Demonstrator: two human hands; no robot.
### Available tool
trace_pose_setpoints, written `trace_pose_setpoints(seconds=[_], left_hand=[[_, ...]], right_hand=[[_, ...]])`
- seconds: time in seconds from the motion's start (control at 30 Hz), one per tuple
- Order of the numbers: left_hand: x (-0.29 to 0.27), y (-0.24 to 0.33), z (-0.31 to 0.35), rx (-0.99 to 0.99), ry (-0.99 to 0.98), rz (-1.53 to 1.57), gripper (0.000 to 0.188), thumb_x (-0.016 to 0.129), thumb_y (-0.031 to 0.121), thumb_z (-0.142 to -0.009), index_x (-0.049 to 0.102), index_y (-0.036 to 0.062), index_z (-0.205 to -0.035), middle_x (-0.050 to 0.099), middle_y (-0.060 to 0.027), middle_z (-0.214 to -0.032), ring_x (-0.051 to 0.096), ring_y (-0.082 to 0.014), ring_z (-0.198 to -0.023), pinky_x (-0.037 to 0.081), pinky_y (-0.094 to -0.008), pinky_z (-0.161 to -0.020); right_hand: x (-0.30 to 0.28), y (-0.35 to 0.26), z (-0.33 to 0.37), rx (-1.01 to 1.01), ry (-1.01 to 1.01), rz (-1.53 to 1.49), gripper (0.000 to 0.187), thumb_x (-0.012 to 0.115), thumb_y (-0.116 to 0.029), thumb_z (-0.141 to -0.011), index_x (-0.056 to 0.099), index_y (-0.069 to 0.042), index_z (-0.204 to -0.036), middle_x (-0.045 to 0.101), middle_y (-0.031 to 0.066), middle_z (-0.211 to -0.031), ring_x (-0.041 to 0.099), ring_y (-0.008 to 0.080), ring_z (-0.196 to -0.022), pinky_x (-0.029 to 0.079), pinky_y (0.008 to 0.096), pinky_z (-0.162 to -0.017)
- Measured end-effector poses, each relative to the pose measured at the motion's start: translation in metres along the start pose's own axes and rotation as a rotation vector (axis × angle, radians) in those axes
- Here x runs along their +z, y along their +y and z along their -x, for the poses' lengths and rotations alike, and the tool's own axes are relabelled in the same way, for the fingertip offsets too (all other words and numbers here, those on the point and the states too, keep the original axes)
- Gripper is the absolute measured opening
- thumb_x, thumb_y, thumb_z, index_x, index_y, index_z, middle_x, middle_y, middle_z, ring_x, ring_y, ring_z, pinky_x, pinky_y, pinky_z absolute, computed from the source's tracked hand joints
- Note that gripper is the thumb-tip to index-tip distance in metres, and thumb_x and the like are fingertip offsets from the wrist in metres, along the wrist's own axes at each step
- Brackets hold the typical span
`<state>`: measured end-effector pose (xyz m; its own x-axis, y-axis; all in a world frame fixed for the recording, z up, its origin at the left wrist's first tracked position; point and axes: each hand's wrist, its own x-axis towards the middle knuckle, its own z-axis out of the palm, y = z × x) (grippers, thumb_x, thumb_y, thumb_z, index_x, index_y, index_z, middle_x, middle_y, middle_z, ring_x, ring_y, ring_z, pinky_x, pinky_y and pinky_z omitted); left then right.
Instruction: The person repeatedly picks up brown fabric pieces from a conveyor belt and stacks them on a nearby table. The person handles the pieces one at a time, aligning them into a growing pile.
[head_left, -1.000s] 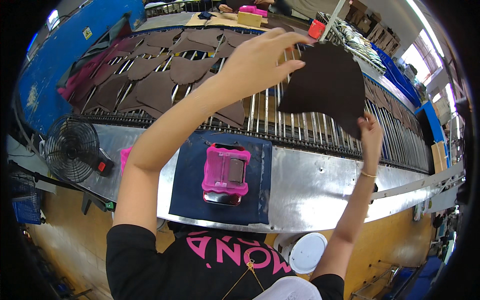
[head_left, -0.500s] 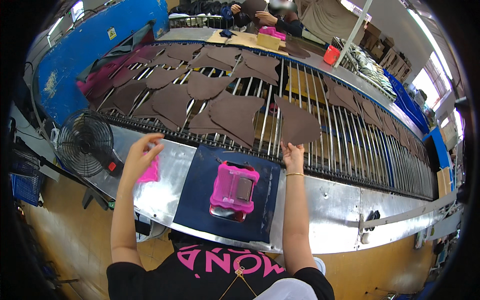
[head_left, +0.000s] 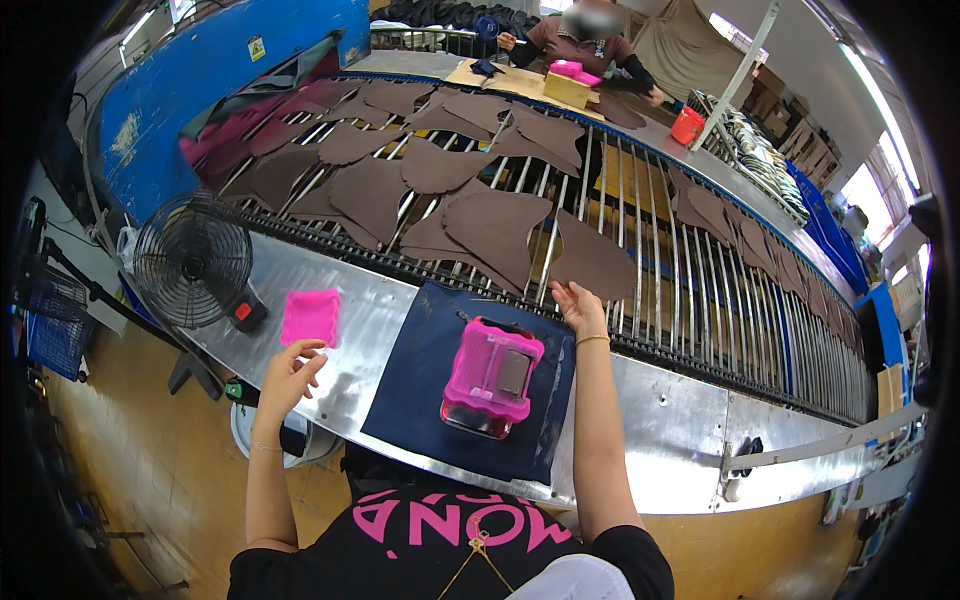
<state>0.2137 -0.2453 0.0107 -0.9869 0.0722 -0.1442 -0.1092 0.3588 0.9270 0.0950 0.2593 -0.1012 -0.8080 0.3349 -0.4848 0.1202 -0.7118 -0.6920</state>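
A dark brown cut piece of flat sheet (head_left: 598,258) lies over the metal rods of the conveyor. At its near edge is my right hand (head_left: 582,312), with its fingers loosely spread and their tips by the sheet. My left hand (head_left: 288,378) is empty, its fingers apart and slightly bent, just below a shallow pink tray (head_left: 311,318) on the metal ledge. Between my hands, a pink container (head_left: 474,368) with a small dark brown block (head_left: 514,372) on it stands on a dark blue mat (head_left: 410,400). Under the container a red, shiny object (head_left: 470,420) partly shows.
Several more brown pieces (head_left: 440,165) cover the rods at the left, and others (head_left: 705,212) lie along the right. A black fan (head_left: 190,262) stands left of the tray. Across the conveyor a person (head_left: 580,45) works beside a yellow block (head_left: 567,90) and a red container (head_left: 687,126).
The brown piece has come down onto the rods, and my right hand's grip on its edge has loosened. My left hand has moved down, nearer my body. The view has shifted slightly.
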Motion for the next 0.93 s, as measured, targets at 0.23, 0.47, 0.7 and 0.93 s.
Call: trace_pose_setpoints(seconds=[0.23, 0.47, 0.7, 0.93], left_hand=[[-0.005, -0.017, 0.013, -0.035, -0.01, 0.026, 0.031, 0.063, 0.018, -0.087, 0.06, 0.003, -0.114, 0.059, -0.0046, -0.088, 0.055, -0.0087, -0.059, 0.044, -0.0211, -0.044], [-0.006, -0.009, 0.012, -0.046, -0.101, 0.02, 0.033, 0.064, 0.022, -0.086, 0.06, 0.0063, -0.115, 0.06, -0.005, -0.09, 0.057, -0.0095, -0.06, 0.045, -0.0226, -0.046], [-0.065, -0.023, 0.042, -0.195, -0.067, -0.021, 0.037, 0.062, 0.028, -0.089, 0.057, 0.0039, -0.117, 0.06, -0.0074, -0.095, 0.058, -0.0104, -0.061, 0.046, -0.0246, -0.046], [-0.148, -0.164, 0.199, -0.675, 0.079, -0.235, 0.036, 0.062, 0.033, -0.082, 0.062, 0.0029, -0.103, 0.066, -0.0139, -0.075, 0.064, -0.0223, -0.054, 0.05, -0.0375, -0.056]], right_hand=[[-0.01, -0.032, 0.067, 0.087, -0.129, 0.196, 0.013, 0.056, -0.022, -0.094, 0.056, -0.01, -0.088, 0.062, 0.0063, -0.062, 0.057, 0.0092, -0.046, 0.045, 0.0186, -0.036], [-0.015, -0.067, 0.149, -0.119, -0.178, 0.194, 0.009, 0.057, -0.024, -0.094, 0.057, -0.016, -0.09, 0.056, -0.0025, -0.061, 0.044, 0.004, -0.042, 0.033, 0.0177, -0.035], [0.025, -0.1, 0.214, -0.33, -0.203, 0.274, 0.006, 0.054, -0.02, -0.096, 0.054, -0.014, -0.094, 0.052, -0.0022, -0.061, 0.042, 0.0044, -0.045, 0.032, 0.0171, -0.038], [0.233, -0.026, 0.295, -0.264, -0.57, 0.549, 0.008, 0.052, -0.016, -0.096, 0.052, -0.01, -0.102, 0.052, 0.0003, -0.062, 0.046, 0.006, -0.047, 0.036, 0.0171, -0.04]])
